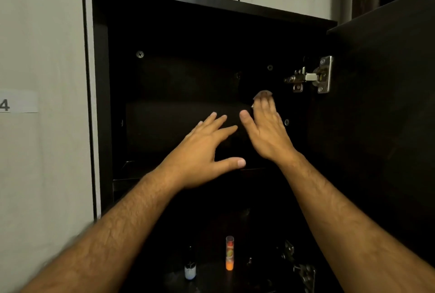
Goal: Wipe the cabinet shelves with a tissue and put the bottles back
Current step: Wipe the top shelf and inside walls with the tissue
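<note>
Both my arms reach into an open dark cabinet (103,104). My right hand (266,128) lies flat with straight fingers on a white tissue (263,94), pressing it on the upper shelf near the right wall; only the tissue's edge shows past my fingertips. My left hand (207,146) hovers open beside it, fingers spread, holding nothing, above the shelf's front edge (249,169). On a lower shelf stand a small dark bottle with a pale label (190,266) and a slim clear tube bottle with orange contents (229,254).
The cabinet door (386,104) stands open at the right, hung on a metal hinge (313,76); a second hinge (303,269) sits lower down. A pale wall with a paper label reading 4 (14,102) is at the left.
</note>
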Demonstrator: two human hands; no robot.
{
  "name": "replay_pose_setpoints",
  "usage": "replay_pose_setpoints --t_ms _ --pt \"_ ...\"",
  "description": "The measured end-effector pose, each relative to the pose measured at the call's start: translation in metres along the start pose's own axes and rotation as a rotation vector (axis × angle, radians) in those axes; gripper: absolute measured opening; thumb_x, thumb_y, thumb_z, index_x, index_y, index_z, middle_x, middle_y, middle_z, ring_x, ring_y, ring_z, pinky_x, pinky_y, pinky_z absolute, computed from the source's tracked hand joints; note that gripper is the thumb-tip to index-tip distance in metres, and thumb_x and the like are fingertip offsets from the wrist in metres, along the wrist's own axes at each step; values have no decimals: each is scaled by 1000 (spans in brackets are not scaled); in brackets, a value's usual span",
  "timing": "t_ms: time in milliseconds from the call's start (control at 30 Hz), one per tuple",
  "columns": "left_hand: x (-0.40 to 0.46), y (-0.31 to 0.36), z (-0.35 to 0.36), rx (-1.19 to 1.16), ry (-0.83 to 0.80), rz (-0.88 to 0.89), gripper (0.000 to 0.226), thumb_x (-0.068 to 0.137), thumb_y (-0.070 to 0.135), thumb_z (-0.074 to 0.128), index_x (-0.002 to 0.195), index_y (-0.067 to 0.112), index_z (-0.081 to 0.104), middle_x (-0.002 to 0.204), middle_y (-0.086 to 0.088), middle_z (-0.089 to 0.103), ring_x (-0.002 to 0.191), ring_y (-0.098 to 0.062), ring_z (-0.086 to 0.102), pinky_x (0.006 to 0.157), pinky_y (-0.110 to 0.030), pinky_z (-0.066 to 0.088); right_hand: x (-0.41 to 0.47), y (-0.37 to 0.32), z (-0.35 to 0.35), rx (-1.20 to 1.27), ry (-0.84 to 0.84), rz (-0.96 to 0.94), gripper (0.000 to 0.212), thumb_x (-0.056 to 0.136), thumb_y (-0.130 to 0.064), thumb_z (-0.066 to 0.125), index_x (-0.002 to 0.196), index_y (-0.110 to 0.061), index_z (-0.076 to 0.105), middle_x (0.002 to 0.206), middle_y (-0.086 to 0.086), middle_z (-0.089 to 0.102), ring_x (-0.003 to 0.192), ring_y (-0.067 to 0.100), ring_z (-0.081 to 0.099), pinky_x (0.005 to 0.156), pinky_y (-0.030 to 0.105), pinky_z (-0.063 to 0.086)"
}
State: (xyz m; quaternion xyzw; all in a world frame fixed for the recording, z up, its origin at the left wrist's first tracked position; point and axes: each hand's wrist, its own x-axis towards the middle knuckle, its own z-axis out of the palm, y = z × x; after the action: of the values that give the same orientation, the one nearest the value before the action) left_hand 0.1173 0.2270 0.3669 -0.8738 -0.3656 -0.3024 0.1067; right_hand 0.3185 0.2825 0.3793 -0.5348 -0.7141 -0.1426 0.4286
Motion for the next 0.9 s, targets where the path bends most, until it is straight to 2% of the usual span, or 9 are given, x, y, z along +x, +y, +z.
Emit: replay_pose_setpoints --t_ms 100,167,300,367,433,567,667,800,900 --pt "2 -4 -24 209 203 128 75 85 67 45 147 26 37 160 -3 21 150 -15 4 120 -33 3 25 -6 -9 21 68 50 80 97 -62 13 155 -11 -6 162 7 -16 148 16 -19 120 41 -7" --pt "7 -7 -51 328 323 185 74 84 62 40 144 19 43 156 -11 30 149 -25 15 119 -38 9 50 -17 -18 37 136 56 78 100 -58 15 155 -5 -2 163 12 -11 149 19 -15 122 43 -3" --pt "16 -7 -102 497 511 253 66 90 49 43 145 13 42 156 -15 31 147 -29 20 120 -44 12 69 -41 -15 38 114 -37 76 100 -56 15 155 -5 1 163 12 -9 150 20 -14 123 42 -2" --pt "20 -6 -115 560 542 253 66 92 47 42 147 12 38 157 -15 27 147 -28 21 121 -44 10 50 -46 -2 -37 54 -172 84 94 -65 9 155 -9 -3 163 9 -13 149 18 -16 122 40 -4" --pt "19 -3 -119 619 558 285 62 94 45 43 146 12 39 156 -17 28 146 -29 24 121 -45 11 23 -40 8 -61 6 -223 91 88 -74 3 156 -14 -5 163 3 -15 148 13 -20 121 36 -6" --pt "13 7 -123 660 669 360 55 97 40 46 143 10 45 152 -20 34 143 -32 29 120 -49 15 15 -14 5 -39 74 -22 91 89 -72 11 155 -12 -6 163 4 -15 148 13 -19 120 38 -6" --pt "22 15 -136 696 716 313 62 96 44 44 147 11 37 156 -18 27 147 -32 19 121 -49 8 44 -18 -8 25 193 92 84 98 -61 21 154 -4 -4 163 12 -12 150 19 -14 122 37 -3" --pt "36 17 -140 735 666 257 70 92 49 40 150 12 29 159 -18 20 149 -32 10 121 -49 4 80 -44 -19 187 294 203 80 101 -56 24 153 -1 0 163 14 -7 150 21 -11 119 29 -8" --pt "42 11 -134 772 623 235 72 90 51 39 150 12 28 158 -18 20 149 -33 10 121 -49 4 89 -60 -12 174 347 197 81 100 -56 26 153 1 4 163 17 -4 150 23 -10 121 34 -7"
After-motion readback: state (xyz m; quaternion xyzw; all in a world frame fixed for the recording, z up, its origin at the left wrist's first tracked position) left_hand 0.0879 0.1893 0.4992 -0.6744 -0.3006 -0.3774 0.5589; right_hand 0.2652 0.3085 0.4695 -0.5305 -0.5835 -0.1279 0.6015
